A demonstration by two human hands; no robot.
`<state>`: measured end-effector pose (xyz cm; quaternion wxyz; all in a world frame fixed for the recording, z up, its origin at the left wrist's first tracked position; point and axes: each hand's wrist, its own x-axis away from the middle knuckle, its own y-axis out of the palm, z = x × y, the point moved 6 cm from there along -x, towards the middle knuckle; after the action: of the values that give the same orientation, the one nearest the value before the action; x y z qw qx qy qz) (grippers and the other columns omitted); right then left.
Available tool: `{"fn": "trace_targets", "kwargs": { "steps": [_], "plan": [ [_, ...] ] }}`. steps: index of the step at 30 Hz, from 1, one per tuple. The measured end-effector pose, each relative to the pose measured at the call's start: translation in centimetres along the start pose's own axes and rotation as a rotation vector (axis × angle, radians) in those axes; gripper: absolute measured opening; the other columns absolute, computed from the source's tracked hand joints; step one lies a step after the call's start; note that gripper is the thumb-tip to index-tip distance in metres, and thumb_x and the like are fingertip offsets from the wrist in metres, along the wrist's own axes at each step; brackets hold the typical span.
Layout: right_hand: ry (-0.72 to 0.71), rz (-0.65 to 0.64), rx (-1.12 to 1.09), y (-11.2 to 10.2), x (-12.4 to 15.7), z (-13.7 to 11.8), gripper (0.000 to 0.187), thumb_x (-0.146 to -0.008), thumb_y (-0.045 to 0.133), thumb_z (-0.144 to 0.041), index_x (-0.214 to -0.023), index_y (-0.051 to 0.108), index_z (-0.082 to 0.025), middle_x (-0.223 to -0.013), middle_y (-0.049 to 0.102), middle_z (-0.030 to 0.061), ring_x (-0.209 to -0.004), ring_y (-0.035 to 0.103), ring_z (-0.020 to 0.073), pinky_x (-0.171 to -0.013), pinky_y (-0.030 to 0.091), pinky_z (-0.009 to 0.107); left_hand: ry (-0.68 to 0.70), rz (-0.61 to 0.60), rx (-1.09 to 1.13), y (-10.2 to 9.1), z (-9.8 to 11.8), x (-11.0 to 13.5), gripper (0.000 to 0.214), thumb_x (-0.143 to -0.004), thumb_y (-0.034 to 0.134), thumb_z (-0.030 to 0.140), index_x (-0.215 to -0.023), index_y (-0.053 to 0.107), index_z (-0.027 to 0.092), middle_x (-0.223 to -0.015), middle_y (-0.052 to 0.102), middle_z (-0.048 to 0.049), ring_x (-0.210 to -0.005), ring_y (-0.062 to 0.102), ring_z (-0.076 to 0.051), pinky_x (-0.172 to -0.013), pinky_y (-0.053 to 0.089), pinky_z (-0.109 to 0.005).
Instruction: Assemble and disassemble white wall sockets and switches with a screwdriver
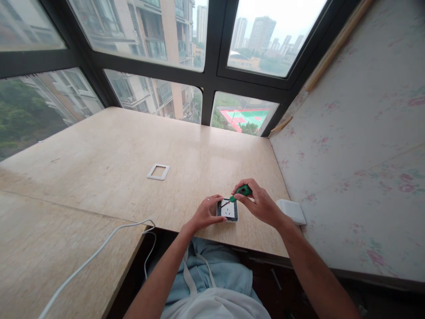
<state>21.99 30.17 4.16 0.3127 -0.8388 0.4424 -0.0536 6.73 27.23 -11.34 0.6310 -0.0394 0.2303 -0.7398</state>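
A wall socket (228, 210) with a white face and dark surround lies on the stone-look ledge near its front edge. My left hand (208, 212) grips it from the left, thumb along the near side and fingers at the far side. In my right hand (255, 201) is a screwdriver (243, 190) with a green handle, held at a slant. Its shaft crosses the socket's face, and the tip is at the left side of the dark surround. Whether a screw sits under the tip is too small to tell.
A white square frame (158, 178) lies on the ledge (109, 150) to the left. By the wallpapered wall at right rests a white box-like piece (292, 212). A white cable (99, 249) runs over the lower left surface and hangs off its edge. Windows stand behind.
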Motion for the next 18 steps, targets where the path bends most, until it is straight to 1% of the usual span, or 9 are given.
{"fn": "trace_targets", "kwargs": {
  "steps": [9,18],
  "plan": [
    [-0.009,-0.027,0.015,0.42,-0.05,-0.16,0.014,-0.095,0.053,-0.032,-0.103,0.047,-0.023,-0.096,0.064,0.0048,-0.085,0.064,0.0157,-0.077,0.053,0.031,0.001,-0.003,-0.008,0.05,0.01,-0.07,0.071,-0.065,0.083,0.041,-0.129,0.057,0.023,-0.135,0.056,-0.0110,-0.128,0.048,-0.029,-0.109,0.037,-0.046],
    [-0.006,0.028,0.015,-0.04,0.28,0.32,0.015,-0.095,0.053,-0.034,-0.103,0.048,-0.022,-0.097,0.064,0.0059,-0.087,0.064,0.0160,-0.077,0.054,0.031,-0.008,-0.008,-0.006,-0.03,0.26,-0.02,0.070,-0.066,0.083,0.039,-0.129,0.057,0.024,-0.136,0.055,-0.0111,-0.128,0.048,-0.028,-0.108,0.037,-0.046]
  ]
}}
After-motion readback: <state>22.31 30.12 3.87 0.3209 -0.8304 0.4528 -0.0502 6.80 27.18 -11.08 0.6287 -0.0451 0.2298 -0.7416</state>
